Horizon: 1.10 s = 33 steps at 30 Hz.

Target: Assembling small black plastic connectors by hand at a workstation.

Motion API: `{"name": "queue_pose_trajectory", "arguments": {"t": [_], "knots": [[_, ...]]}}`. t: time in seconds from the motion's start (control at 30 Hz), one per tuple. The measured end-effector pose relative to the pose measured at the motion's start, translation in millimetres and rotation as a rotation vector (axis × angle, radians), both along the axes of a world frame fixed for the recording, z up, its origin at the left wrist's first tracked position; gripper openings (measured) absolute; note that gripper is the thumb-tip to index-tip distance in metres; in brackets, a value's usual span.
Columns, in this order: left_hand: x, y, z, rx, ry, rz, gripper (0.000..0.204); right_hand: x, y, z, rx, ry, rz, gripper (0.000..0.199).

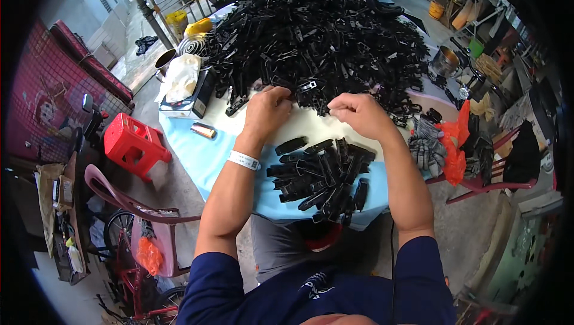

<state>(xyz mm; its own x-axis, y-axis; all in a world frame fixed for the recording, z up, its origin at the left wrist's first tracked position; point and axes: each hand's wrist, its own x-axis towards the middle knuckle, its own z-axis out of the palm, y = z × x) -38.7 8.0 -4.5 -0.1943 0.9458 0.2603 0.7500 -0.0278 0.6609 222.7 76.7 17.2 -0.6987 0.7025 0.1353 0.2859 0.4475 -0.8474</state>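
Both arms reach over a cloth-covered table (pixel 197 148) to the near edge of a big heap of small, narrow black plastic pieces (pixel 323 38). My left hand (pixel 267 111) has its fingers curled in at the heap's edge; whatever they hold is hidden. To the right, my right hand (pixel 359 114) pinches thumb and fingers together beside the black pieces, and I cannot make out what is in the pinch. One piece with a pale slot (pixel 307 86) lies between the hands. Closer to my body, between my forearms, sits a smaller pile of longer black pieces (pixel 326 172).
A lighter (pixel 204 130) and a box (pixel 190 107) with a white packet (pixel 182 78) lie left. Grey gloves (pixel 426 145) and an orange bag (pixel 455 148) hang at the right edge. A red stool (pixel 136 145) and a chair (pixel 167 235) stand left.
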Motion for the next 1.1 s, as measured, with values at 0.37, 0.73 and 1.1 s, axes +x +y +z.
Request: {"name": "queue_pose_trajectory", "arguments": {"t": [0.37, 0.73, 1.1], "knots": [[8, 7, -13, 0.305, 0.344, -0.06, 0.038, -11, 8, -8, -0.167, -0.118, -0.123, 0.051], [3, 3, 5, 0.358, -0.167, -0.168, 0.024, -17, 0, -11, 0.559, 0.14, -0.022, 0.025], [-8, 6, -4, 0.375, -0.489, -0.136, 0.027, -1, 9, -13, 0.715, -0.141, -0.287, 0.017]]}}
